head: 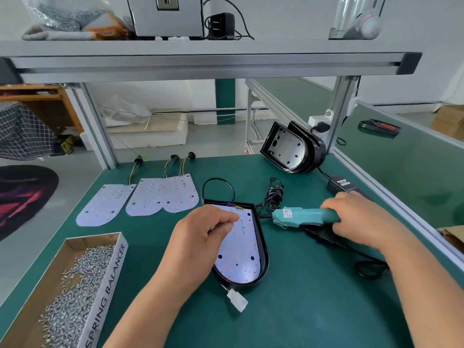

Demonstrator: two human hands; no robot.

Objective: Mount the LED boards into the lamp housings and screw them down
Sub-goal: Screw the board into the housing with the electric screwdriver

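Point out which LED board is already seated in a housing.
The LED board under the left hand, lying inside the black housing. The three loose boards lie bare on the green mat to its left.

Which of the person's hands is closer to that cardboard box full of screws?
Left. The left hand is over the LED board, just right of the box of screws. The right hand grips the electric screwdriver farther right, beyond the lamp housing.
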